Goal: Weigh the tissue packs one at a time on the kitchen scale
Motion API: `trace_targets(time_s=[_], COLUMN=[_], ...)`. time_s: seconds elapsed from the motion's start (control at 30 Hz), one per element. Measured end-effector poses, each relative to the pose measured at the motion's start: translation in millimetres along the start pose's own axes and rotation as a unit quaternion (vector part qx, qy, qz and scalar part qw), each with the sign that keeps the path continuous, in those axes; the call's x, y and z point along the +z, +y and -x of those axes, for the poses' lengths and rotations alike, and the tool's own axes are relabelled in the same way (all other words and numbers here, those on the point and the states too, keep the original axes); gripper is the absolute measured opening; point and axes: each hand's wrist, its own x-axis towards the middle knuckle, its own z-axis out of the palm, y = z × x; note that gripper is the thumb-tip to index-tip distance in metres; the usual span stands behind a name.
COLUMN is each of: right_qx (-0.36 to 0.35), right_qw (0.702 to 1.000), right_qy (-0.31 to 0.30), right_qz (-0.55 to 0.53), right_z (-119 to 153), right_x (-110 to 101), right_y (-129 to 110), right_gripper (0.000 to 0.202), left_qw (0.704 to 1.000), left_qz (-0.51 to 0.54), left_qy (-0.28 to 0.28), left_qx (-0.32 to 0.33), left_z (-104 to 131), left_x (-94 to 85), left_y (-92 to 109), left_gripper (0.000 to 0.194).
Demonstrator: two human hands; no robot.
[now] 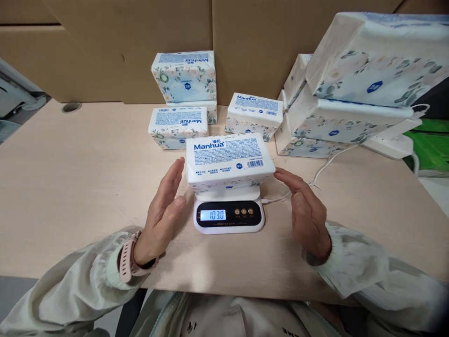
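Note:
A white pack of tissues [229,158] with blue "Manhua" print lies flat on a small white digital scale [228,229]. The scale's lit display [213,215] reads about 103.0. My left hand [163,208] is at the pack's left side, open with fingers stretched out and a small gap to the pack. On the other side, my right hand [304,210] is open too, its fingertips close to the pack's right corner; whether they touch it I cannot tell. A pink watch strap [126,260] circles my left wrist.
More tissue packs stand behind: a stack [185,77] at back left, a single pack [254,114] in the middle, a taller pile [351,117] at right. A white cable [328,164] runs from the scale to a power strip [393,140]. Cardboard [140,51] walls the table's back.

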Motion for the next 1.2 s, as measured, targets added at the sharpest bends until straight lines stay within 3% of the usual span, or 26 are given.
trace_targets(time_s=[0.3, 0.73, 0.9, 1.03, 1.13, 1.2], right_qx=[0.049, 0.050, -0.001, -0.044, -0.066, -0.074], right_qw=[0.998, 0.996, 0.983, 0.975, 0.975, 0.974], right_qy=[-0.040, -0.066, -0.182, -0.217, -0.211, -0.208], right_qz=[0.029, 0.023, 0.012, -0.006, -0.030, -0.050], right_z=[-5.4, -7.3, -24.4, -59.7, -101.0, -131.4], right_x=[-3.7, -1.8, 7.0, 21.7, 47.4, 71.7], right_y=[-7.7, 0.7, -11.2, -32.8, -38.3, -31.6], right_gripper=[0.047, 0.053, 0.068, 0.070, 0.072, 0.079], left_qw=[1.000, 1.000, 0.997, 0.996, 0.983, 0.982], left_qz=[0.012, 0.005, 0.024, 0.003, -0.028, -0.056], left_qy=[-0.010, -0.016, -0.080, -0.034, 0.037, 0.079], left_qx=[-0.018, -0.027, -0.006, 0.084, 0.177, 0.164], left_z=[1.9, 2.8, -2.9, -25.8, -64.4, -95.9], left_x=[1.5, 3.1, 3.3, -7.1, -28.6, -48.1], left_y=[5.3, 10.6, 8.7, 19.6, 27.0, 23.4], left_gripper=[0.062, 0.063, 0.064, 0.057, 0.050, 0.052])
